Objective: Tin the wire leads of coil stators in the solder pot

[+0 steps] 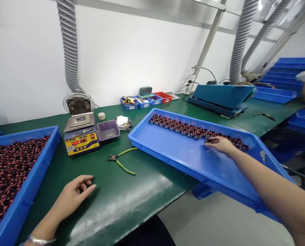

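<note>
right hand (222, 145), grip unclear, at filled cups (177, 130) in blue tray (168, 141); left hand (75, 193) free

The component row (178, 126) lies in the tray (168, 142), right of pliers (113, 157) on the table (147, 186).

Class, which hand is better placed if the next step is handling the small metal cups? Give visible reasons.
Probably the right hand: its fingers are at the row of cups inside the blue tray. The left hand is outside that tray, with green-handled pliers lying between.
</note>
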Tool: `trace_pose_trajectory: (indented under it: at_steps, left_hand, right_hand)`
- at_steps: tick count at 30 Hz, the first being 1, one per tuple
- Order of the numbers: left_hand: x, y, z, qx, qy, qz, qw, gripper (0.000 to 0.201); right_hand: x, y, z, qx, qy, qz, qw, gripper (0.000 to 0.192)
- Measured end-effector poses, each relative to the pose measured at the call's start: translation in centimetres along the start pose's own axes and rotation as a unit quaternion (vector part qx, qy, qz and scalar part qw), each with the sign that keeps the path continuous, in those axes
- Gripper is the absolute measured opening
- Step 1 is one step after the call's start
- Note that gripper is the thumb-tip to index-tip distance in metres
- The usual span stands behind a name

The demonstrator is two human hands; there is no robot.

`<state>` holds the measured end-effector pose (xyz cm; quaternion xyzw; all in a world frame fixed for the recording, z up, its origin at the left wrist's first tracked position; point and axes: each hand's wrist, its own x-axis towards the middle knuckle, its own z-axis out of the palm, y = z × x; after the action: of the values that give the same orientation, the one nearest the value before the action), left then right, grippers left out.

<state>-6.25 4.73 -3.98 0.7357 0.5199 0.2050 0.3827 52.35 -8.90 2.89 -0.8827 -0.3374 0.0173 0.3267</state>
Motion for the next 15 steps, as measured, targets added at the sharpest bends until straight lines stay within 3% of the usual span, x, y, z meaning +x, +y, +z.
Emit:
trace_pose_trajectory:
  at_steps: [4, 8, 12, 15]
  left_hand:
    - [0.5, -0.9, -0.5, -0.004, -0.041, -0.032, 0.999, 0.063]
    - [0.0, -0.6, -0.3, -0.005, -0.007, -0.029, 1.000, 0.063]
    - [-0.9, 0.0, 0.1, 0.012, 0.014, -0.012, 1.000, 0.060]
    - [-0.7, 0.0, 0.0, 0.024, 0.011, 0.003, 1.000, 0.057]
  right_hand:
    - [1.2, -0.2, 1.9, -0.068, -0.057, 0.065, 0.994, 0.032]
    - [1.1, -0.9, 1.5, -0.092, -0.048, 0.075, 0.992, 0.035]
    - [0.5, -2.4, -0.7, -0.097, -0.047, 0.027, 0.994, 0.032]
    - [-2.6, -5.4, -1.7, -0.075, -0.040, -0.070, 0.994, 0.033]
